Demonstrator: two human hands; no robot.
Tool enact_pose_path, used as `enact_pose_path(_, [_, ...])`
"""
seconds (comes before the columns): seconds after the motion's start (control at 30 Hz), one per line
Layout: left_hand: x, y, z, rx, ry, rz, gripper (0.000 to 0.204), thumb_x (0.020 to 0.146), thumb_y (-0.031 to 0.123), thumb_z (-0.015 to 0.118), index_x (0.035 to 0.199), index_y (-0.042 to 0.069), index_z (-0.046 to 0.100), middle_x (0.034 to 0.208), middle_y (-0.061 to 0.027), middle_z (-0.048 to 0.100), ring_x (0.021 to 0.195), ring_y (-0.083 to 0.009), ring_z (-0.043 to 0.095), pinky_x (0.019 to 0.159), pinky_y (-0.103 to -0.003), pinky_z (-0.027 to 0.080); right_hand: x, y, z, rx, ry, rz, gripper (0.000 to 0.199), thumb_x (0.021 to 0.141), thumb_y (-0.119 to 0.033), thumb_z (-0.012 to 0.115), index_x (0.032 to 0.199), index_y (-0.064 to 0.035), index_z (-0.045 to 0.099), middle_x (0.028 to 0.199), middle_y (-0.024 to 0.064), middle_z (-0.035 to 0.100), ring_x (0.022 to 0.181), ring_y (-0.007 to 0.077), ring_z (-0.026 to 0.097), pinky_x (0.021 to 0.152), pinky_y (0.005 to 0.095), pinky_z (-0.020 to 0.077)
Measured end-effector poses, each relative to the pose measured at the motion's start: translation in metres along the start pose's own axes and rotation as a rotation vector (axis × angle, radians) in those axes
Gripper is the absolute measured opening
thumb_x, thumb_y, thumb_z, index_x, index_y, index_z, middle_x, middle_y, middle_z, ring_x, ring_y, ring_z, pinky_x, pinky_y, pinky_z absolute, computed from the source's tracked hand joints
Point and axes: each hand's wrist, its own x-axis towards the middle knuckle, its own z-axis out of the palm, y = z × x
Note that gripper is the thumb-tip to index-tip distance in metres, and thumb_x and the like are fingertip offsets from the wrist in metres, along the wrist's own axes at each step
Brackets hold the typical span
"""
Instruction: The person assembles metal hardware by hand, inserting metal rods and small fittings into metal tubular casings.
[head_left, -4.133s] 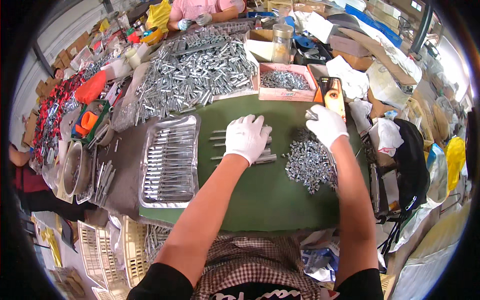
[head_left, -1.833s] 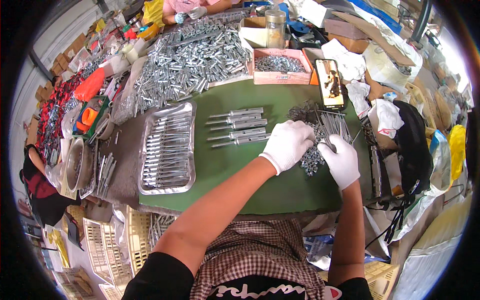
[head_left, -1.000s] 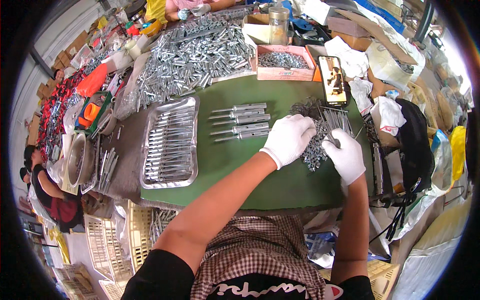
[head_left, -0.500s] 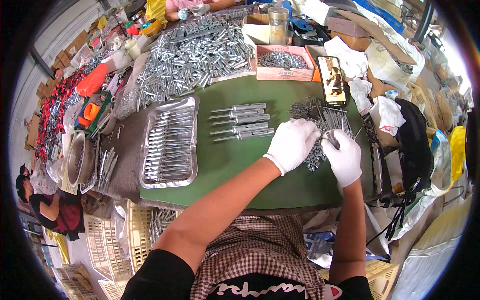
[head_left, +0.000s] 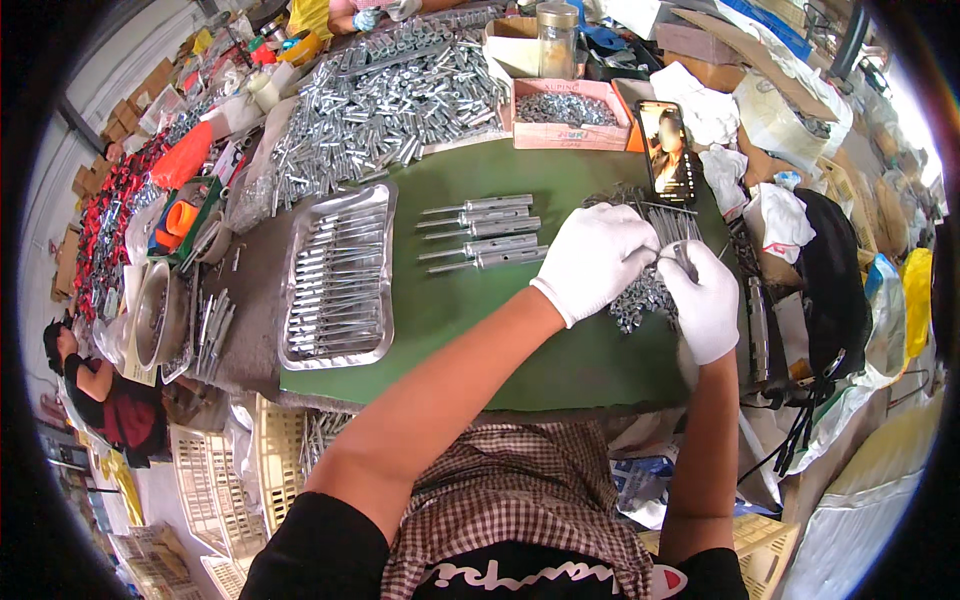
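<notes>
My left hand (head_left: 597, 262) and my right hand (head_left: 703, 303), both in white gloves, meet above a heap of small metal nuts or clips (head_left: 630, 307). The fingertips of each are pinched together. A short thin metal piece seems to run between them, too small to name. Just behind my fingers lies a bundle of thin metal rods (head_left: 672, 222). Left of my hands, several metal sleeves with pointed rods (head_left: 500, 243) rest in a row on the green mat (head_left: 450, 350). Farther left is a silver tray (head_left: 335, 363) of similar rodded pieces in a column.
A big pile of metal sleeves (head_left: 400, 110) covers the far side. A pink box (head_left: 570, 136) of small parts and a phone (head_left: 667, 150) stand at the back. A metal bowl (head_left: 160, 315) is at left, a black bag (head_left: 830, 280) at right. A co-worker's gloved hand (head_left: 366, 19) shows far off.
Both hands have shifted slightly right and remain close together, fingertips pinched. The phone's picture has changed. A person at the far left has moved a little.
</notes>
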Motion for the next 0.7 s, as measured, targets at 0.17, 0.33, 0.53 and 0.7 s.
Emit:
enact_pose_path(0.17, [-0.006,-0.004,-0.002,0.007,-0.092,-0.31,0.011,0.081,0.018,0.065,0.081,0.007,0.066,0.083,-0.0116,0.065,0.084,-0.0319,0.063,0.079,-0.043,0.05,-0.002,0.006,-0.005,0.022,0.022,0.061,0.011,0.086,-0.009,0.067,0.093,-0.0003,0.066,0.078,0.0076,0.065,0.069,0.0101,0.058,0.067,0.0271,0.0474])
enact_pose_path(0.33, [-0.018,-0.007,0.006,0.084,-0.26,-0.189,0.012,0.077,0.022,0.065,0.079,0.01,0.068,0.082,-0.0108,0.065,0.083,-0.032,0.062,0.078,-0.043,0.05,-0.013,0.007,-0.005,0.074,-0.006,0.09,0.012,0.086,-0.009,0.067,0.094,0.0,0.067,0.081,0.0065,0.067,0.072,0.009,0.059,0.07,0.0254,0.0476])
enact_pose_path(0.53, [-0.011,-0.003,0.0,0.048,-0.125,-0.148,0.012,0.079,0.021,0.068,0.084,0.009,0.067,0.084,-0.0101,0.065,0.086,-0.0309,0.062,0.081,-0.042,0.05,-0.015,0.002,-0.006,0.151,-0.02,0.1,0.013,0.084,-0.007,0.067,0.094,0.0007,0.069,0.084,0.0059,0.068,0.073,0.0086,0.059,0.07,0.0247,0.0474])
enact_pose_path(0.7, [-0.002,0.01,-0.007,-0.144,-0.099,-0.055,0.016,0.08,0.021,0.071,0.086,0.008,0.064,0.084,-0.0104,0.063,0.085,-0.0319,0.061,0.079,-0.042,0.049,-0.011,-0.009,-0.008,0.236,-0.013,0.178,0.012,0.085,-0.007,0.066,0.094,0.0006,0.068,0.081,0.006,0.066,0.073,0.0095,0.058,0.07,0.0253,0.0465])
